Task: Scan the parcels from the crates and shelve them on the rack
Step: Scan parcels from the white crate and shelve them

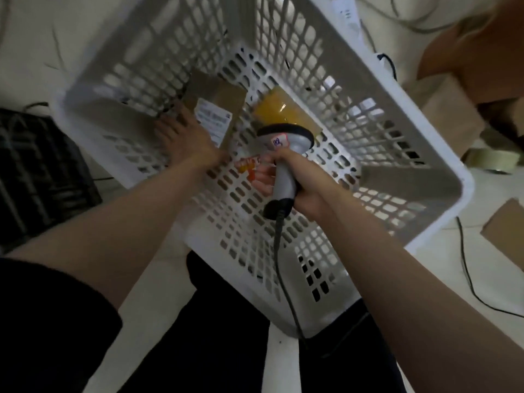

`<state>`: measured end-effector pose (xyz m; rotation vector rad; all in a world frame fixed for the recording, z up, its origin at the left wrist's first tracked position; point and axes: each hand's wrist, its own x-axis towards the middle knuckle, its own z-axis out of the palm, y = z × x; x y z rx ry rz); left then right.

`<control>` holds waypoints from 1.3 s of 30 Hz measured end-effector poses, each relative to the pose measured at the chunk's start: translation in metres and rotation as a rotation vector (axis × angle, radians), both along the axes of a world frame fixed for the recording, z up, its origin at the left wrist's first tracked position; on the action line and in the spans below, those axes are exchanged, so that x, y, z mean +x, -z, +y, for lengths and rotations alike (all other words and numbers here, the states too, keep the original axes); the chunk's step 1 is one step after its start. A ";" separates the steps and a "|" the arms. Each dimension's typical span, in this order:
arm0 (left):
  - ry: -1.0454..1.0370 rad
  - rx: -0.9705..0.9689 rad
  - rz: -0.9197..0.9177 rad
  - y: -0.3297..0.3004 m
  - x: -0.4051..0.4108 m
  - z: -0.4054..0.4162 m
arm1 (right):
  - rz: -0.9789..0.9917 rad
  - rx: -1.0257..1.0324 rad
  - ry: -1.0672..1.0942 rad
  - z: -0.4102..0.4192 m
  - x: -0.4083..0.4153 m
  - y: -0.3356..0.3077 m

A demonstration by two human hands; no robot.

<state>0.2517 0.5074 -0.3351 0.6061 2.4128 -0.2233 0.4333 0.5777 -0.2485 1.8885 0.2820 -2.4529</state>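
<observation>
A white perforated crate (pixel 442 171) stands on the floor in front of me. Inside it a brown cardboard parcel (pixel 224 95) with a white label (pixel 214 120) leans against the far left wall. A second parcel wrapped in yellow tape (pixel 276 110) lies beside it on the crate's bottom. My left hand (pixel 184 139) reaches into the crate and touches the near edge of the cardboard parcel with its fingers spread. My right hand (pixel 300 180) grips a grey handheld barcode scanner (pixel 286 154) by the handle, its head over the yellow parcel. The scanner's black cable hangs toward me.
A black crate (pixel 37 165) sits at the left. Cardboard boxes (pixel 450 109) and a roll of tape (pixel 493 161) lie at the right, with a flat cardboard piece (pixel 504 231) and cables on the pale floor. My dark-clothed legs are below the crate.
</observation>
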 end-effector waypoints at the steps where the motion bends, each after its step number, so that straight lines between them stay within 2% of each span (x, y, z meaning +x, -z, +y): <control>1: -0.013 0.013 0.016 0.008 0.000 0.001 | 0.006 -0.027 0.036 -0.001 0.002 0.004; 5: -0.134 0.112 -0.037 0.000 0.011 0.006 | 0.028 -0.014 0.095 -0.008 0.016 -0.010; 8: -0.234 0.212 -0.143 -0.055 0.027 0.001 | 0.010 0.100 0.007 -0.016 0.021 -0.054; 12: -0.341 0.322 -0.227 -0.183 0.047 -0.019 | -0.030 0.230 -0.117 -0.020 0.017 -0.147; 17: -0.513 0.428 -0.198 -0.377 0.062 -0.059 | 0.044 0.310 -0.162 -0.027 -0.007 -0.307; 20: -0.623 0.536 -0.163 -0.484 0.061 -0.079 | 0.078 0.324 -0.266 -0.031 -0.017 -0.408; 24: -0.756 0.765 -0.165 -0.601 0.060 -0.114 | 0.260 0.389 -0.436 -0.032 -0.026 -0.523; 30: -0.991 1.108 -0.114 -0.736 0.072 -0.188 | 0.593 0.380 -0.636 -0.064 -0.043 -0.649; 39: -1.086 1.320 -0.024 -0.876 0.136 -0.347 | 0.864 0.401 -0.886 -0.191 -0.053 -0.786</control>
